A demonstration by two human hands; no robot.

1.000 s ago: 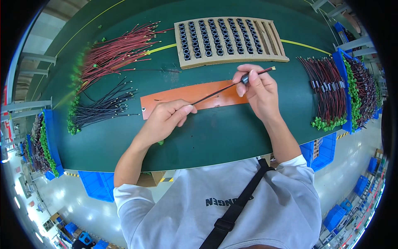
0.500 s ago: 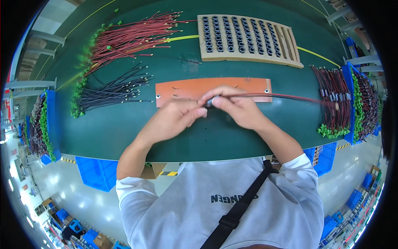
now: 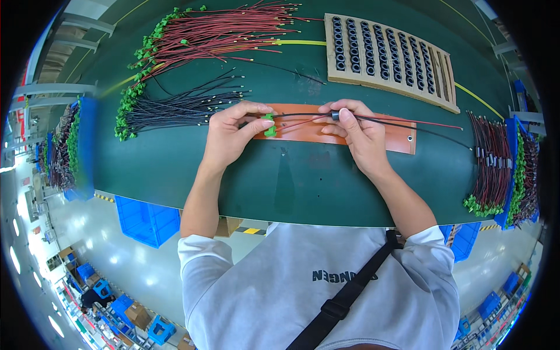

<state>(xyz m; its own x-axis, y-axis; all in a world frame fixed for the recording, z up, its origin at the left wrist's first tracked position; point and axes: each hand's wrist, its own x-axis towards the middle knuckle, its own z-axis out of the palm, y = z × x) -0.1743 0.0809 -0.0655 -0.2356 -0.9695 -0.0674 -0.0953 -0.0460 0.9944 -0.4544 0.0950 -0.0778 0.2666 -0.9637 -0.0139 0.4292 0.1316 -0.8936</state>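
Green plastic shows between the thumb and fingers of the left hand (image 3: 232, 131): a plug (image 3: 270, 132), grasped in a pinch grip above the orange mat (image 3: 399, 142), near its end at 9 o'clock. From the plug a black wire (image 3: 303, 114) and a red wire (image 3: 431, 124) run toward 3 o'clock to a dark ring (image 3: 335, 115), grasped in the grip of the right hand (image 3: 363, 139), thumb on the near side and fingers around it. Both wires reach on beyond the ring, their tips apart over the bench (image 3: 350, 204), the red one higher; the fingers partly cover the ring, so how each wire passes it cannot be told. Seen from the hands, a tray (image 3: 373, 83) lies at 2 o'clock, most of its slots lined with more rings (image 3: 354, 51). Red leads (image 3: 233, 29) are spread at 11 o'clock and black leads (image 3: 175, 111) at 9 o'clock, green plugs (image 3: 123, 116) along their outer ends. At 3 o'clock rests a pile (image 3: 493, 160) of red and dark wires with rings on them, just beside a blue bin (image 3: 515, 166). Another bin (image 3: 86, 146) stands at 9 o'clock, and a blue crate (image 3: 146, 221) at 8 o'clock, below the bench edge.
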